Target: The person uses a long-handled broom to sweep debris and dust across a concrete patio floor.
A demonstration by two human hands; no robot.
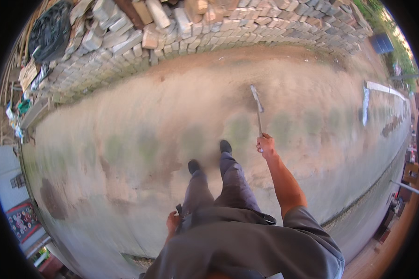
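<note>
My right hand (265, 143) is stretched forward and closed around the thin handle of a long-handled tool (259, 122). Its narrow, pale head points away from me over the sandy ground, and blur hides what kind of tool it is. Low beside my left hip, my left hand (173, 221) has its fingers curled next to a small black object (179, 209). Whether that hand grips the object or only rests by it is unclear. Both feet, in dark shoes (225, 146), are apart in a stride.
A long stack of bricks (265, 29) runs along the far side, with loose blocks and a black plastic sheet (50, 31) at its left. A blue barrel (382, 43) stands far right. Nearer on the right is a low white-topped edge (386, 88). Concrete paving (125, 230) lies by me.
</note>
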